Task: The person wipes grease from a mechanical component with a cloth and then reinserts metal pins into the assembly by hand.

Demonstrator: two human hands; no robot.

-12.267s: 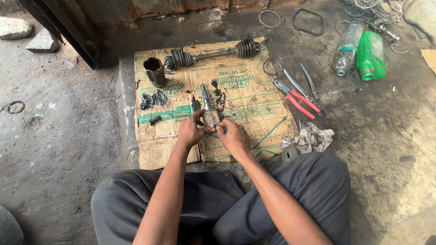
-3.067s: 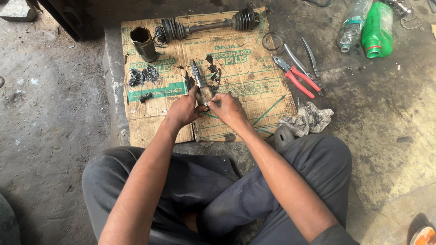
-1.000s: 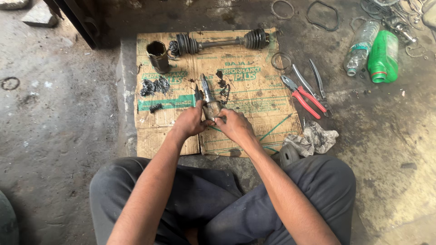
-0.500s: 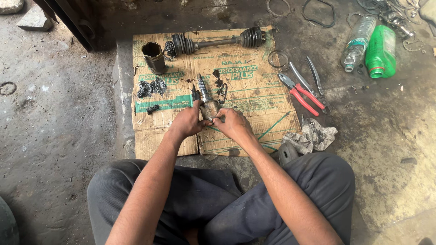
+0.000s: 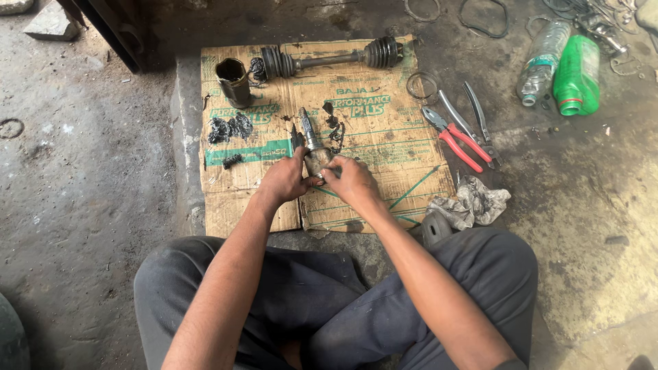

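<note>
I count one metal joint piece with a stub shaft [image 5: 312, 140], and both of my hands are on it near the middle of the flattened cardboard sheet [image 5: 384, 137]. My left hand [image 5: 286, 179] wraps its cup end from the left, and my right hand [image 5: 351, 181] closes on it from the right, so both grips are narrow and holding that one part. The shaft points away from me, toward the far edge of the cardboard.

Along that far edge lies one drive shaft [image 5: 329, 58] with two ribbed rubber boots. One dark metal cup [image 5: 233, 81] stands at the far left corner; I cannot see what is inside it. A few black greasy clumps [image 5: 229, 128] lie near the left edge, and I cannot count them surely.

Off the right edge I count one pair of red-handled pliers [image 5: 456, 140] and one grey pair [image 5: 480, 123] just beside it, with one wire ring [image 5: 419, 85] at the edge. One crumpled rag [image 5: 473, 205] lies by the near right corner. On the floor at the far right are two bottles, one clear [image 5: 541, 62] and one green [image 5: 577, 75], lying side by side; their contents are hard to make out.

My palms hide the cup end of the joint, and the top of the view cuts off more rings and wire.
</note>
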